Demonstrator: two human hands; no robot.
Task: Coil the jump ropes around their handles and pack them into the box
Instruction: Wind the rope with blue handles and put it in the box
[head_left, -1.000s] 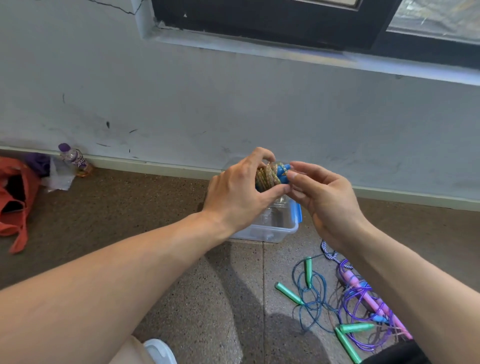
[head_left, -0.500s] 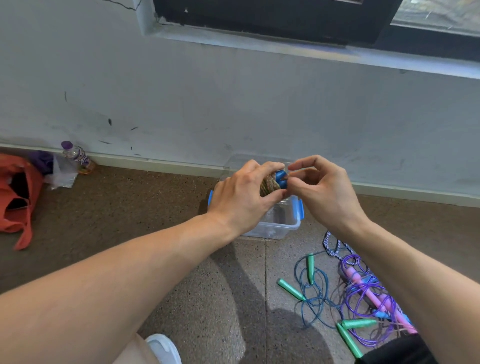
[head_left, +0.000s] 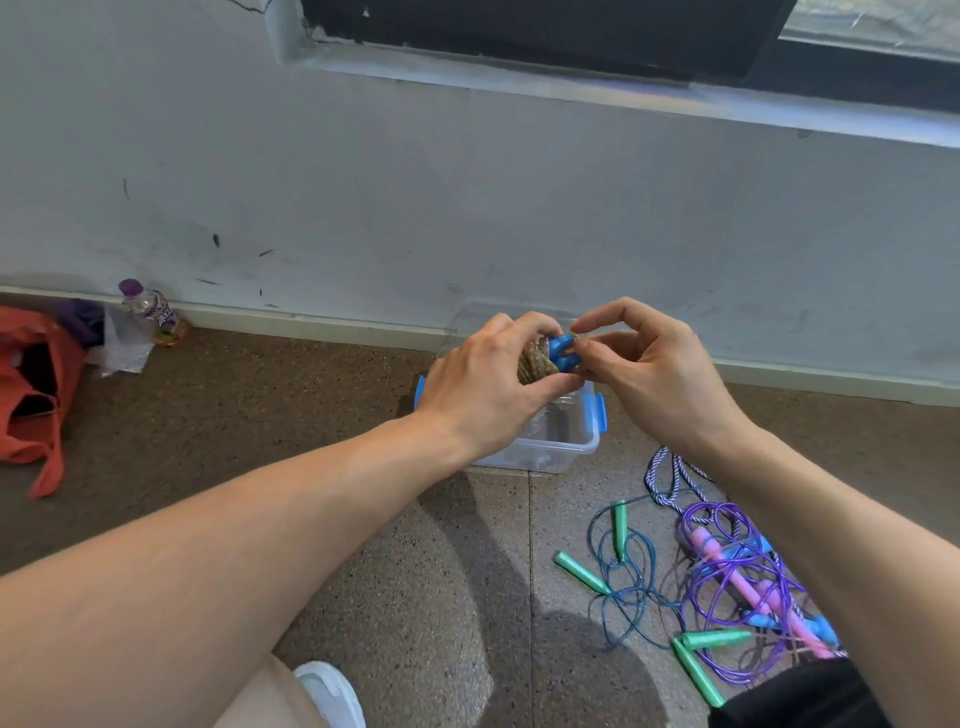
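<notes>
Finishing the coil on one rope — the wrap looks all but done. Left hand (head_left: 488, 395), fingers curled around a tight bundle of tan braided rope (head_left: 537, 358) wound over blue handles (head_left: 563, 352), held in the air just above the clear box (head_left: 561, 441) with blue clips. Right hand (head_left: 649, 374), thumb and forefinger drawn together at the handle end, apparently pinching the loose tail; the tail itself too small to make out. Next move, by judgement: tucking that end under a turn so the coil holds, then lowering the bundle straight down into the box — grip kept firm until it rests inside. Still loose on the floor to the right: a blue rope with green handles (head_left: 623, 566), a purple rope with pink handles (head_left: 737, 577), a striped rope (head_left: 670, 478). All three tangled together, so untangling needed first.
</notes>
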